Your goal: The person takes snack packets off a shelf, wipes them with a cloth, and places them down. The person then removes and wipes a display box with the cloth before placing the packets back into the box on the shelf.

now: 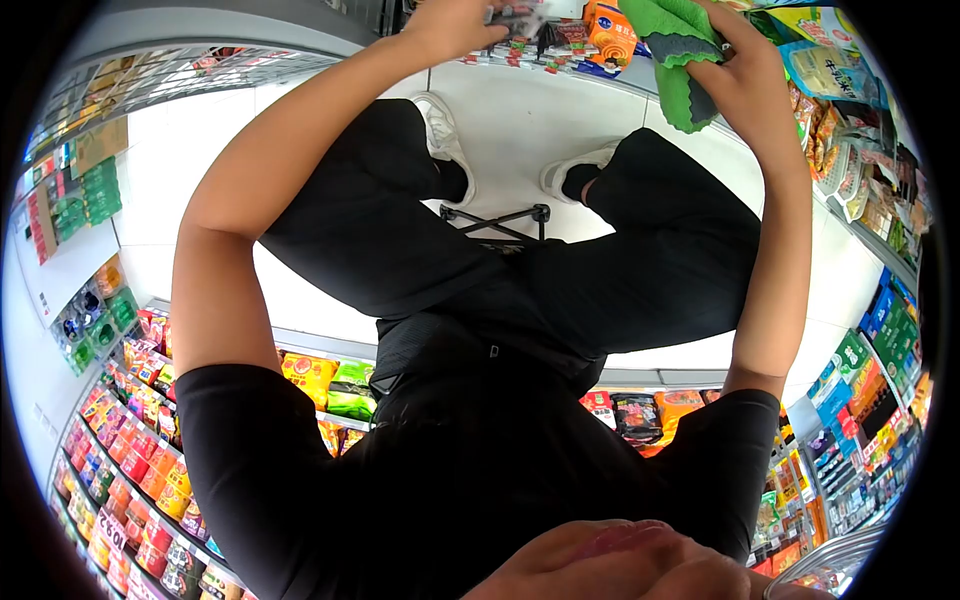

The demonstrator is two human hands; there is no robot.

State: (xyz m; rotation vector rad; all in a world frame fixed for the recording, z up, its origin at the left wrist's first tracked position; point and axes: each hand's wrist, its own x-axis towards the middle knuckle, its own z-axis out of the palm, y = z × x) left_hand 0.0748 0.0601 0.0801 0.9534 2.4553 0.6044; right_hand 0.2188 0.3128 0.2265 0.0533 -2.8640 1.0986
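Note:
My left hand [455, 30] is at the top edge, partly cut off, with its fingers closed on a small dark and clear snack packet [518, 20]. Motion blurs the packet and the fingertips. Around it, a row of small packets [568, 38] lies on a low shelf, beside an orange snack bag [610, 38]. My right hand [742, 75] grips a green and grey cloth [680, 50], which hangs down in folds from the fingers. That cloth is just right of the orange bag.
Blue and yellow snack bags [830, 70] hang at the upper right. Behind me, shelves of colourful bags [140, 460] curve along the lower left, and more bags [660, 412] lie behind my right side. A folding stool's legs [495, 222] stand between my feet on white floor tiles [510, 110].

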